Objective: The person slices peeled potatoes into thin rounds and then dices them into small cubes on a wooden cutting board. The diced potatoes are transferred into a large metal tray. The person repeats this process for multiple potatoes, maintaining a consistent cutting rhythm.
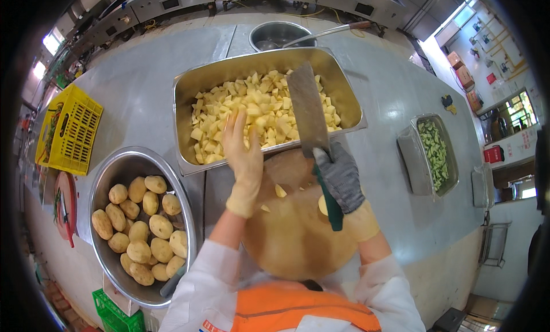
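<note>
My right hand [341, 175], in a grey knit glove over a pale rubber one, grips a cleaver [307, 108] by its green handle. The broad blade points away from me, above the near right part of a deep steel pan [339, 74]. Diced potatoes [253, 104] cover the pan's bottom. My left hand [242, 155], in a pale thin glove, holds nothing, fingers apart over the pan's near edge and the dice. Below both hands lies a round wooden chopping board [296, 241]. A few potato scraps [280, 191] rest on it, and a larger piece is partly hidden by the cleaver handle.
Left stands a steel bowl [96, 173] of whole peeled potatoes [139, 250]. Beyond it are a yellow plastic crate [71, 134] and a red board [71, 203] with a knife. A pot [281, 26] with a ladle sits behind the pan. Right, a container [408, 160] holds cut green vegetables [433, 155].
</note>
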A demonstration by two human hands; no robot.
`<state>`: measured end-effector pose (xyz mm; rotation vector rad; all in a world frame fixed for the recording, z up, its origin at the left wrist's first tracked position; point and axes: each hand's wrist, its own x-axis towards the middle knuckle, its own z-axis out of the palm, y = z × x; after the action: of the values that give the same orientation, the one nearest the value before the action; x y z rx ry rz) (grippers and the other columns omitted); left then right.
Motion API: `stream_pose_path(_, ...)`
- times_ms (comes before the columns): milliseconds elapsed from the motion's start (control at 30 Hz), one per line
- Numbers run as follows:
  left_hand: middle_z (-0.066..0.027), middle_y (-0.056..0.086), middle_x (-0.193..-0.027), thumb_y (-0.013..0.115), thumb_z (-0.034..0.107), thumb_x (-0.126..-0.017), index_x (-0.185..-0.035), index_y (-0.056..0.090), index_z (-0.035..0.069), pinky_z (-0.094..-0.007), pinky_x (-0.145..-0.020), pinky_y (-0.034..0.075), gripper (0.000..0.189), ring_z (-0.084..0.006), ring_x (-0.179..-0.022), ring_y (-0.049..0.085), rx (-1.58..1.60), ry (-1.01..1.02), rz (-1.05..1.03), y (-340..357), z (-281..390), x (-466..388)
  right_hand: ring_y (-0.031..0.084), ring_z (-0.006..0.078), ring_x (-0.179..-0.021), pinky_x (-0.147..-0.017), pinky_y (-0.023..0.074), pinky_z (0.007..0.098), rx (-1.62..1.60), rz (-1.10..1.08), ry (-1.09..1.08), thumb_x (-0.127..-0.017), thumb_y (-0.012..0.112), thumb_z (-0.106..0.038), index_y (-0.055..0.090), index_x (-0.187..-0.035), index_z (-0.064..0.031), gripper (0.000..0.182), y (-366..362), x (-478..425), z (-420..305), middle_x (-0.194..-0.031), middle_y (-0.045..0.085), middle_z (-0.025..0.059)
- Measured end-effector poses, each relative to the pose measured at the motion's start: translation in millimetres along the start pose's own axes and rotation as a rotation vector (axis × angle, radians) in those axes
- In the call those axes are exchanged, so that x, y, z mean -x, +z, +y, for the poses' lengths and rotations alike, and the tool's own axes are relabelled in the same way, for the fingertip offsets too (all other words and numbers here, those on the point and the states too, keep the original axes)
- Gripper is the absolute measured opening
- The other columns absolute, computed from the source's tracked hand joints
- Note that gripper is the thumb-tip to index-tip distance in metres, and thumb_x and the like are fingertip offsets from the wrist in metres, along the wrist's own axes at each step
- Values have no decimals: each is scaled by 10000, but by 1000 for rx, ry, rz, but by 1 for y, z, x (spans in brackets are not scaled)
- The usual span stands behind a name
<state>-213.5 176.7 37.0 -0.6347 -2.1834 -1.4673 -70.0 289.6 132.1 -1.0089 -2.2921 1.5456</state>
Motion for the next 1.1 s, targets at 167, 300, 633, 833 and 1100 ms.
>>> stream_pose_path(167,-170,541,-1243,563,-14,-810,-1234,515,1,-466,-1013,355,427,-397,-1165,476,-99,-25,-162,-52,1,109,576,143,-526,-510,472,288,-68,-100,119,-893,584,-243,598,-993,-11,253,-22,38,70,-661,603,88)
stream_pose_path(300,-176,465,-1332,543,55,-840,-1292,460,10,-484,-1068,275,462,-399,-1247,392,-108,-67,-374,-61,-1,153,565,102,-594,-553,468,259,-263,-191,437,-892,598,-241,598,-1031,1,279,-27,92,126,-680,600,33)
stream_pose_path(633,-153,332,-1437,562,164,-839,-1378,349,26,-468,-1114,191,596,-356,-1327,281,-247,-241,-581,2,0,163,557,105,-585,-550,463,250,-248,-267,566,-907,577,-252,594,-1017,11,285,14,101,161,-707,610,50)
stream_pose_path(833,-158,335,-1434,497,114,-845,-1369,363,31,-485,-1112,184,547,-371,-1334,262,-152,-144,-571,0,13,158,552,105,-594,-573,474,253,-275,-387,453,-903,585,-292,573,-983,-20,284,40,104,156,-698,597,29)
stream_pose_path(1100,-203,459,-1329,458,43,-877,-1309,457,31,-455,-1055,306,432,-405,-1228,410,-19,283,-74,13,15,8,574,135,-534,-517,481,287,-186,-244,101,-908,570,-272,591,-964,-14,266,-15,87,65,-678,580,86)
